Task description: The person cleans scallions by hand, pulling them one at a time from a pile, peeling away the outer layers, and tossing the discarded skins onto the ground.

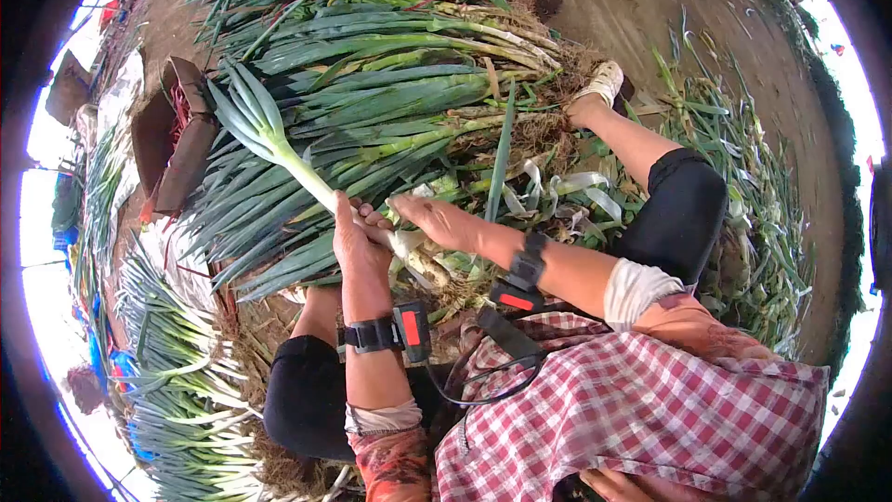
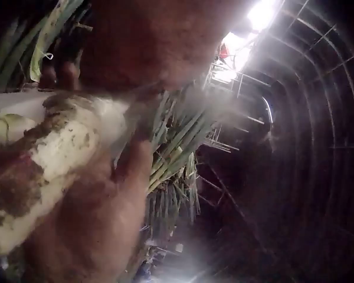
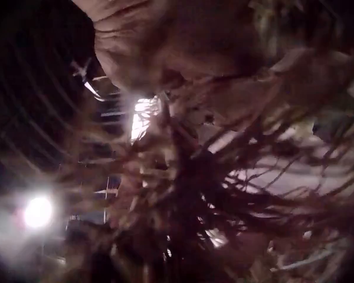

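In the head view my left hand (image 1: 353, 246) grips a large green onion (image 1: 307, 175) round its white stalk, with the thumb along the upper side. The onion's green leaves fan out to the upper left, and its lower end points toward my lap. My right hand (image 1: 441, 223) lies close over that lower end, back of the hand up, its fingertips mostly hidden. In the left wrist view, a pale soil-streaked stalk (image 2: 65, 153) crosses near my left palm (image 2: 85, 221). Stringy roots (image 3: 212, 159) blur across the right wrist view, below my right hand (image 3: 189, 47).
Bundles of green onions (image 1: 372, 88) with roots lie in front of me. More cleaned-looking onions (image 1: 186, 381) lie at the left, near a dark brown box (image 1: 181, 167). Peeled leaves (image 1: 567, 191) and green scraps (image 1: 734, 186) cover the ground at the right.
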A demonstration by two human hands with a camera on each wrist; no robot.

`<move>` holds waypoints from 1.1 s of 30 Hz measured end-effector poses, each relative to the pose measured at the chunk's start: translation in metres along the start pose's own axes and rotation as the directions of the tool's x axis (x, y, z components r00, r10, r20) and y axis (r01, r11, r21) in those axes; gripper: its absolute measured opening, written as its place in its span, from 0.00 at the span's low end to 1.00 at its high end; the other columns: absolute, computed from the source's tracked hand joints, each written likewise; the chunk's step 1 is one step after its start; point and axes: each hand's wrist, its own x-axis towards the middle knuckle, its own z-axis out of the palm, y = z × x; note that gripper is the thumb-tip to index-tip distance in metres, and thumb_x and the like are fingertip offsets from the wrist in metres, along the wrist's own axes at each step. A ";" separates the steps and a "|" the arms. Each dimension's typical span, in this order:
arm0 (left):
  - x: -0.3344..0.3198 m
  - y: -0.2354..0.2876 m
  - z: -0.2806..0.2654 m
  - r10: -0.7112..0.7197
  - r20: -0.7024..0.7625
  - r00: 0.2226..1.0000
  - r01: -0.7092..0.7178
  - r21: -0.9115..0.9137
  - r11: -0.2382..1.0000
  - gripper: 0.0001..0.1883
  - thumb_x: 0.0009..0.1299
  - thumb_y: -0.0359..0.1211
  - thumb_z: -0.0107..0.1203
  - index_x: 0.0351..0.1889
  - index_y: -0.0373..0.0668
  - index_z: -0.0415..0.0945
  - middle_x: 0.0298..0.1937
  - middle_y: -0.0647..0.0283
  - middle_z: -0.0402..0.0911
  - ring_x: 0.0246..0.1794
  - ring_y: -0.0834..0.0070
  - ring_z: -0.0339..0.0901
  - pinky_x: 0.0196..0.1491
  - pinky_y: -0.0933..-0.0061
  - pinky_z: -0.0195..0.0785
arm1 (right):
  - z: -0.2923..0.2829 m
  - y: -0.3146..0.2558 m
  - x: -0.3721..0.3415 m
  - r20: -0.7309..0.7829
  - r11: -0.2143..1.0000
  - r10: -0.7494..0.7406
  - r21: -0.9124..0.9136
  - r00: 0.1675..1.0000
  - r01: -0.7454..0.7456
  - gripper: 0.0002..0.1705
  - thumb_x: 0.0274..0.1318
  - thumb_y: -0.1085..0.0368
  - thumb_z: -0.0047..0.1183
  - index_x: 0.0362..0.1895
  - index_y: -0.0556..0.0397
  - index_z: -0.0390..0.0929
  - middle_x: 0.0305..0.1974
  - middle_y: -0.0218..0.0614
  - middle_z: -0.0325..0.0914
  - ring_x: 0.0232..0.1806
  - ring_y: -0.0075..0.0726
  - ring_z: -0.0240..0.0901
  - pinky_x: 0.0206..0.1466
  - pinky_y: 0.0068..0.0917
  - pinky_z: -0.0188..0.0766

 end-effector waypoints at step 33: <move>-0.175 0.156 -0.010 0.777 -0.006 0.630 -0.775 -0.076 0.627 0.09 0.64 0.41 0.48 0.32 0.48 0.62 0.19 0.70 0.60 0.12 0.83 0.56 0.13 0.81 0.52 | -0.087 -0.025 -0.125 0.157 0.856 0.468 -0.327 0.870 -0.401 0.22 0.56 0.53 0.39 0.27 0.62 0.67 0.15 0.40 0.61 0.18 0.32 0.56 0.25 0.32 0.57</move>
